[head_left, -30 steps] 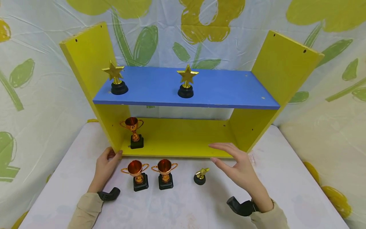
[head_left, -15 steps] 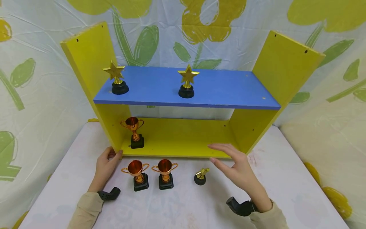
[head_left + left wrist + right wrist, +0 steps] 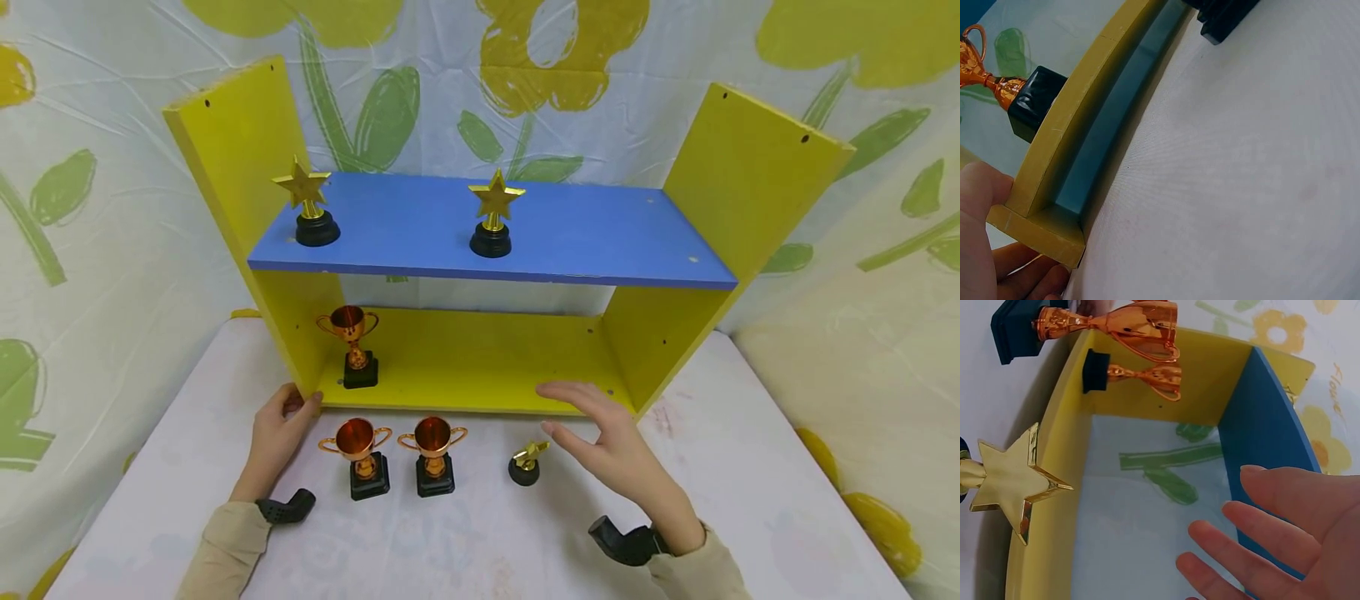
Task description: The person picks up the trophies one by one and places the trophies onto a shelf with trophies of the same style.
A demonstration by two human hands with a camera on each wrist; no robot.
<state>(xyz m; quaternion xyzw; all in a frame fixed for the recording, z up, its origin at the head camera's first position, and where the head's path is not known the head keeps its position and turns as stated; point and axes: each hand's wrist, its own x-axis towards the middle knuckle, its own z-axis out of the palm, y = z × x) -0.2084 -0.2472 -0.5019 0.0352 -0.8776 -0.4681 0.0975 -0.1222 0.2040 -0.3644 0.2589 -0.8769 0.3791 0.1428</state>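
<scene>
My left hand [image 3: 276, 437] grips the lower left corner of the yellow and blue shelf [image 3: 491, 275]. In the left wrist view its thumb [image 3: 985, 187] lies on one side of the yellow board and the fingers curl round the other. My right hand [image 3: 615, 446] hovers with fingers spread and nothing in it, above and right of a gold star trophy [image 3: 527, 462] on the table. In the right wrist view that star [image 3: 1010, 478] lies well apart from the fingertips [image 3: 1200, 531]. Two bronze cup trophies [image 3: 363, 458] [image 3: 433, 457] stand upright left of it.
On the blue board stand two gold star trophies [image 3: 307, 204] [image 3: 493, 215], one at the left end and one mid-board. Another bronze cup [image 3: 354, 346] occupies the left of the lower yellow board. A flower-printed cloth [image 3: 427, 100] hangs behind the shelf.
My right hand has shifted slightly left and down toward the star trophy on the table. The left hand keeps its grip on the shelf, and the trophies stay where they were.
</scene>
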